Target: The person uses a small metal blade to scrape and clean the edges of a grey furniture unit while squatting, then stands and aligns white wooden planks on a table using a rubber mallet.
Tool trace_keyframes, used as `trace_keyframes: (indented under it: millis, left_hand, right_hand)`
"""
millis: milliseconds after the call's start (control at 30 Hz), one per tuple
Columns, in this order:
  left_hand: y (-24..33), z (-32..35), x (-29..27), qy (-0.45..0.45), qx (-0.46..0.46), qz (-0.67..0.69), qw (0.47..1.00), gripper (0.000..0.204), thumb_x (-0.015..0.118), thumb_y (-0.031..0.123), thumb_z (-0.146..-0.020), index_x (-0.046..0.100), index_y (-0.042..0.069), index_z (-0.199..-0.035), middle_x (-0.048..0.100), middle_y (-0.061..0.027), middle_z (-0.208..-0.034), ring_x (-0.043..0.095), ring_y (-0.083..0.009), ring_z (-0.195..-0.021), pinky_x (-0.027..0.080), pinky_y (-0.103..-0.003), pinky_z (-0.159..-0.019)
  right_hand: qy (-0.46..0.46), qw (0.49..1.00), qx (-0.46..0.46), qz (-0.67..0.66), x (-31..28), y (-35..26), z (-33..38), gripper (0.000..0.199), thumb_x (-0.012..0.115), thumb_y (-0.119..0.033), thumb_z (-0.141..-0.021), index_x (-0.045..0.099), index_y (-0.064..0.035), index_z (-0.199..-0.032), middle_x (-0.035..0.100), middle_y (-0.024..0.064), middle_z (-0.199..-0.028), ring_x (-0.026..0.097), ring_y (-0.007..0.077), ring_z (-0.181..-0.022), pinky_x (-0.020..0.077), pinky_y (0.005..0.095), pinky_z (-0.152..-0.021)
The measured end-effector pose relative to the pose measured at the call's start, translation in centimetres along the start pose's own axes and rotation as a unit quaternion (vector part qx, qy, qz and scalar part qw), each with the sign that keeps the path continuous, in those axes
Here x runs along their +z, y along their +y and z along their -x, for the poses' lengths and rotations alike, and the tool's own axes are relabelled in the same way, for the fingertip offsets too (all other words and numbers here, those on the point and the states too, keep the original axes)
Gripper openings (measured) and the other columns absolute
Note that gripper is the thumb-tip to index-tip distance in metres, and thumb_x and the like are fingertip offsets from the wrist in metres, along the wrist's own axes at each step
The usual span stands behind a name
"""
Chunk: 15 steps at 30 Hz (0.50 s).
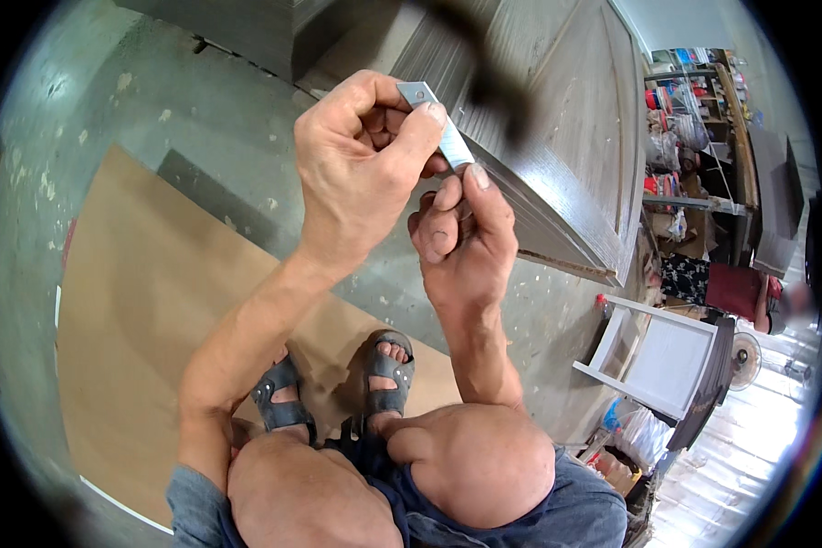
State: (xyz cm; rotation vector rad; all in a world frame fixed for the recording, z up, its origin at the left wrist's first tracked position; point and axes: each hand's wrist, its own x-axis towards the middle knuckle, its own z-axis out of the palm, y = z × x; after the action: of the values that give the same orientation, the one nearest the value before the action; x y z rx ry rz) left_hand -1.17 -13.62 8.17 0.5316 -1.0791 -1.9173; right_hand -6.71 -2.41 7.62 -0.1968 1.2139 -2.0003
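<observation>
Above concrete floor, left hand and right hand fingers pinch a small metal plate.

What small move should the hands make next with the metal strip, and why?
Probably peel on: the left hand pinches the metal strip near its holed end, and the right hand pinches its lower end with thumb and forefinger. Whether a film is lifting there cannot be told, so the right grip should pull gently while the left holds the strip steady.

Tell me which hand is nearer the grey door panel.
Right. The right hand pinches the metal strip's lower end right beside the door panel; the left hand grips its upper end, farther left.
</observation>
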Motion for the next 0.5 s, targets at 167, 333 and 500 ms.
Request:
trace_keyframes:
  millis: [167, 333, 500]
  left_hand:
    - [-2.1, 1.2, -1.5, 0.002, -0.007, -0.028, 1.0, 0.009, 0.067, 0.004, -0.089, 0.062, -0.001, -0.083, 0.062, -0.0026, -0.07, 0.06, -0.0076, -0.059, 0.05, -0.022, -0.053]
    - [-1.4, 1.0, -1.0, 0.01, -0.009, 0.001, 1.0, 0.007, 0.066, 0.003, -0.088, 0.063, 0.0, -0.084, 0.063, -0.0023, -0.071, 0.06, -0.0076, -0.059, 0.049, -0.022, -0.053]
    - [-1.9, 0.8, -1.5, 0.014, -0.026, -0.006, 1.0, 0.007, 0.067, 0.004, -0.088, 0.065, -0.001, -0.085, 0.063, -0.0023, -0.072, 0.06, -0.0088, -0.058, 0.05, -0.022, -0.052]
  right_hand:
    - [0.026, 0.999, 0.018, -0.01, -0.9, 2.3, 0.5, 0.034, 0.058, -0.029, -0.097, 0.058, -0.0026, -0.075, 0.05, 0.0039, -0.052, 0.043, 0.0125, -0.041, 0.034, 0.0264, -0.041]
    - [0.0, 1.0, -0.007, -0.003, -0.5, 1.4, 0.4, 0.034, 0.058, -0.028, -0.097, 0.058, -0.0021, -0.075, 0.05, 0.0041, -0.052, 0.042, 0.012, -0.041, 0.0334, 0.0261, -0.041]
    - [0.02, 1.0, -0.006, 0.007, -0.9, 2.4, -0.2, 0.034, 0.059, -0.028, -0.096, 0.058, -0.0021, -0.074, 0.048, 0.0027, -0.053, 0.042, 0.0114, -0.044, 0.0339, 0.0258, -0.045]
